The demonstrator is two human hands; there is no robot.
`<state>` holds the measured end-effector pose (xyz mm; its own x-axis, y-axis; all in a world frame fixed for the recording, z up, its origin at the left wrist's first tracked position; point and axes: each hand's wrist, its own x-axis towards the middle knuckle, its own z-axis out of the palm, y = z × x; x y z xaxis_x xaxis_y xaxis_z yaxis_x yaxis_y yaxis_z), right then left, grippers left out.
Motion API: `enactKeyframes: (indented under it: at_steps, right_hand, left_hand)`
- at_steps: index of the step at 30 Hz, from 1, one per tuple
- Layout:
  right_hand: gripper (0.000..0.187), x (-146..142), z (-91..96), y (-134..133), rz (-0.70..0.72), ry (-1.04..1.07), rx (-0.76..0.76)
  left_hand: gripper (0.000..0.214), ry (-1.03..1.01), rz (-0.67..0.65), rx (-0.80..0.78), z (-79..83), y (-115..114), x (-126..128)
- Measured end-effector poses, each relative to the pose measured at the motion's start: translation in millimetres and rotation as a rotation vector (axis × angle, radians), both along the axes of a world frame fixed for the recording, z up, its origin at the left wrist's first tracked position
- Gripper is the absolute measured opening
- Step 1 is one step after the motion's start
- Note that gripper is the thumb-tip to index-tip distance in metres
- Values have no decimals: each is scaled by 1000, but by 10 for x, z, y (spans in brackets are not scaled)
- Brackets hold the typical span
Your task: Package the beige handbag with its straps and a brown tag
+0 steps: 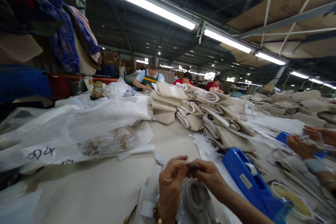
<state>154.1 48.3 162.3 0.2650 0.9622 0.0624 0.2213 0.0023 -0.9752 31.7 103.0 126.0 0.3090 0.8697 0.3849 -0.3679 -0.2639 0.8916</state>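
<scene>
Black handwriting on a milky plastic bag [70, 126] is ending in a clear "4", its first letters and a second line staying hard to read; lettering on a co-worker's green apron [151, 81] and a white label on a blue tape dispenser [245, 182] is proving too small to make out. A small thin piece [189, 164] is lying crosswise, its long axis running from hand to hand, just above a grey rolled bundle [196, 196] whose length is running toward the wearer on the pale table [105, 185]. The left hand [172, 173] and right hand [210, 175] are pinching the piece, fingertips closing narrowly on it.
</scene>
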Motion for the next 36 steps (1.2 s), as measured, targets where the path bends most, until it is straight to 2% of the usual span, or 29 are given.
enactKeyframes:
  at_steps: [3,4,7,10,14,16,18,20,22,23,24,27,29,32,36]
  right_hand:
    - [22,69,25,90,-127,-18,2]
    - [24,114,27,136,-140,-12,8]
    - [29,283,-20,312,-163,-6,15]
    - [30,435,-184,519,-217,-24,-11]
    - [31,542,-468,739,-248,-104,-117]
    - [33,584,-489,757,-249,-186,-183]
    - [29,613,-388,654,-286,-289,-200]
    - [22,587,-227,400,-348,-385,-170]
    - [27,467,-115,17,-349,-465,-114]
    - [28,371,-106,-201,-302,-499,-80]
    - [30,258,-136,-417,-164,-607,27]
    - [43,-95,-404,-923,181,-978,298]
    - [59,-257,-603,-1066,251,-1176,353]
    - [62,-348,-697,-1077,232,-1274,295]
    - [54,-339,-576,-1085,220,-1224,264]
  left_hand:
    - [29,312,322,289,-155,35,69]
    - [31,448,367,404,-196,34,93]
    - [29,807,342,620,-232,-8,146]
    - [28,1000,296,628,-174,-60,162]
    - [29,1095,225,619,-132,-72,165]
    - [29,1092,214,599,-144,-63,164]
    - [29,1027,208,561,-154,-58,157]
    - [27,950,194,518,-150,-59,140]
    - [25,901,172,481,-136,-53,121]
    - [25,880,165,460,-132,-45,113]
    - [25,853,162,433,-131,-32,109]
    - [26,744,180,322,-149,24,120]
    - [26,651,197,227,-134,64,132]
    - [32,490,206,85,45,89,81]
    - [42,325,209,8,511,2,-283]
